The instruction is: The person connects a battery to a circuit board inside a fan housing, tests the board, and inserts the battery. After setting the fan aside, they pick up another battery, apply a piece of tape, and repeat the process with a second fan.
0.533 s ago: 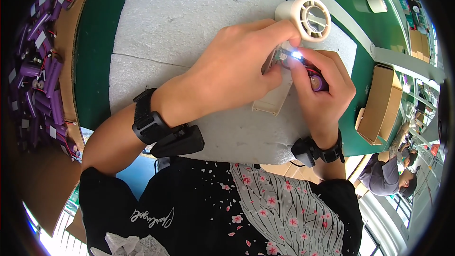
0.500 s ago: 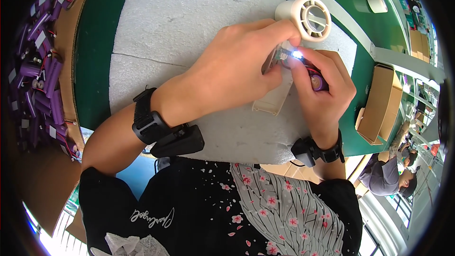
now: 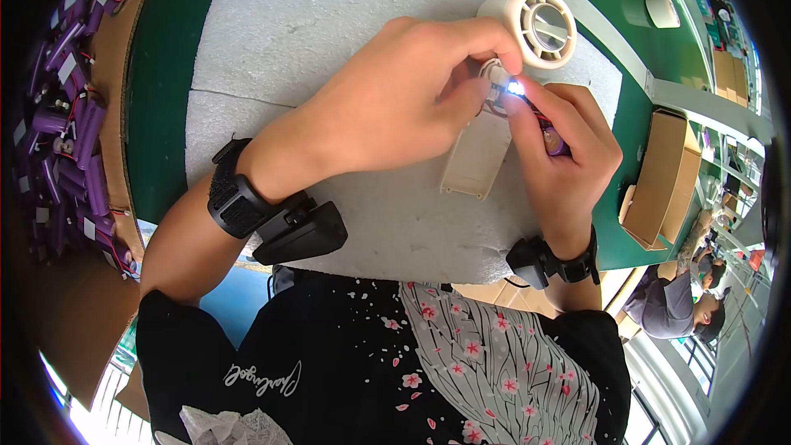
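Note:
A cream handheld fan [image 3: 527, 10], its round slotted head facing up, lies on the white foam slab. Its open handle shell [image 3: 475, 168] extends toward me. My left hand [image 3: 379, 103] closes thumb and index finger around the neck, just below the fan head. At that spot my right hand [image 3: 570, 144] pinches a small circuit board [image 3: 497, 99] with a bright white light [image 3: 516, 88] glowing on it. A purple cylindrical battery [image 3: 554, 142] with red wires rests under my right fingers, partly hidden. Both fingertips nearly meet around the light, whose glare hides detail.
The foam slab [image 3: 272, 49] covers much of the green table [image 3: 156, 115]. At left, a cardboard box [image 3: 124, 107] holds many purple batteries [image 3: 74, 132] with wires. An open carton [image 3: 659, 177] stands at right. Another fan [image 3: 659, 10] lies at the far right; a person [image 3: 667, 305] sits beyond.
My left hand has shifted slightly up and its thumb has drawn back, showing more of the neck and handle shell. My right hand still pinches by the light, which stays lit.

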The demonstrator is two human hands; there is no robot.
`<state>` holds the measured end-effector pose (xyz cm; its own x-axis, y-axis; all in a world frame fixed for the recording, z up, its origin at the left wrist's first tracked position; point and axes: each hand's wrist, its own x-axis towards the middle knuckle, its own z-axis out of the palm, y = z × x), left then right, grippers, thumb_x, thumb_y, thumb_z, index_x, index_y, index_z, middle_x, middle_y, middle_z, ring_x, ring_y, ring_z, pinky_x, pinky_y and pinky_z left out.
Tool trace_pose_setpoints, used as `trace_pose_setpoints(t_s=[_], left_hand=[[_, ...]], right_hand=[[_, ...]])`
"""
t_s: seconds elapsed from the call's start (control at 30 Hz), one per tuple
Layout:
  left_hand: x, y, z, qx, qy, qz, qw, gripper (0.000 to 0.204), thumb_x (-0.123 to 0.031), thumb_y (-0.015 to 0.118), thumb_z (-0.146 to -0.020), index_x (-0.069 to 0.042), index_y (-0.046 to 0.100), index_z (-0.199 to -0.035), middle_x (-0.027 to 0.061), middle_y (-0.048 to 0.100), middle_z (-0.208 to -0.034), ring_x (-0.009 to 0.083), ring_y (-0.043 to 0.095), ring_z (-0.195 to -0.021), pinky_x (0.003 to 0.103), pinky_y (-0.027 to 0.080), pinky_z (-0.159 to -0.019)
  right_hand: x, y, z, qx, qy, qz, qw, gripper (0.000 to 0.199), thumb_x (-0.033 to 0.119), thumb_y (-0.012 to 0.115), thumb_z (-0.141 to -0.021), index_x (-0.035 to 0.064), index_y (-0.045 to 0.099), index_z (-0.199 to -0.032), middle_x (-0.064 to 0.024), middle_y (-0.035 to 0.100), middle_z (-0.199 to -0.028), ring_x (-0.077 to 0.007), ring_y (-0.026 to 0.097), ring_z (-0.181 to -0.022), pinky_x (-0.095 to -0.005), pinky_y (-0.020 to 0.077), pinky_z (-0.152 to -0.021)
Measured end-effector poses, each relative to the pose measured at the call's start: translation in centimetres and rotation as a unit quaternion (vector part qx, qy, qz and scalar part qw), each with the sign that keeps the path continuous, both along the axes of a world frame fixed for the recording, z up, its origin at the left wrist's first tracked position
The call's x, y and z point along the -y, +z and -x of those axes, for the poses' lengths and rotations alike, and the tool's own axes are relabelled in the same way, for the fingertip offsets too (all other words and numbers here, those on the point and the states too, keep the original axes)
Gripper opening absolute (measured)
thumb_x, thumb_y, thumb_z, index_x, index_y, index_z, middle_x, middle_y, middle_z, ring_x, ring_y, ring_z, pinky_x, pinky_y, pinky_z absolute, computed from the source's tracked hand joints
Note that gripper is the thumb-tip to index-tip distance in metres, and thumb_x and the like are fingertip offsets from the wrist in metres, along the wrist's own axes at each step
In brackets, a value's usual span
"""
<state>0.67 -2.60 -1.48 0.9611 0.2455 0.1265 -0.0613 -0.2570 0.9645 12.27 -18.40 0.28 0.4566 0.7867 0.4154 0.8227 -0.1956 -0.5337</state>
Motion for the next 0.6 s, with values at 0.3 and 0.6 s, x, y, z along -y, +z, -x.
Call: trace_pose_setpoints(t_s=[0.3, 0.6], left_hand=[[-0.1, -0.1, -0.2, 0.039, -0.001, -0.059, 0.997, 0.025, 0.008, 0.054, -0.086, -0.003, 0.068, -0.103, 0.0073, 0.066, -0.086, 0.0132, 0.063, -0.077, 0.025, 0.05, -0.068], [0.1, 0.5, -0.1, 0.042, -0.009, -0.069, 0.997, 0.026, 0.007, 0.057, -0.085, -0.007, 0.071, -0.101, 0.0078, 0.065, -0.085, 0.0174, 0.061, -0.069, 0.026, 0.047, -0.061]], right_hand=[[0.0, 0.4, 0.1, -0.067, -0.036, 0.022, 0.997, 0.013, 0.007, 0.078, -0.074, 0.0028, 0.067, -0.081, -0.005, 0.061, -0.071, -0.0127, 0.056, -0.054, -0.0243, 0.0433, -0.049], [0.2, 2.2, -0.1, -0.132, 0.007, 0.166, 0.977, 0.018, 0.011, 0.077, -0.077, 0.0011, 0.062, -0.079, -0.0028, 0.061, -0.068, -0.0108, 0.056, -0.058, -0.0247, 0.0431, -0.053]])
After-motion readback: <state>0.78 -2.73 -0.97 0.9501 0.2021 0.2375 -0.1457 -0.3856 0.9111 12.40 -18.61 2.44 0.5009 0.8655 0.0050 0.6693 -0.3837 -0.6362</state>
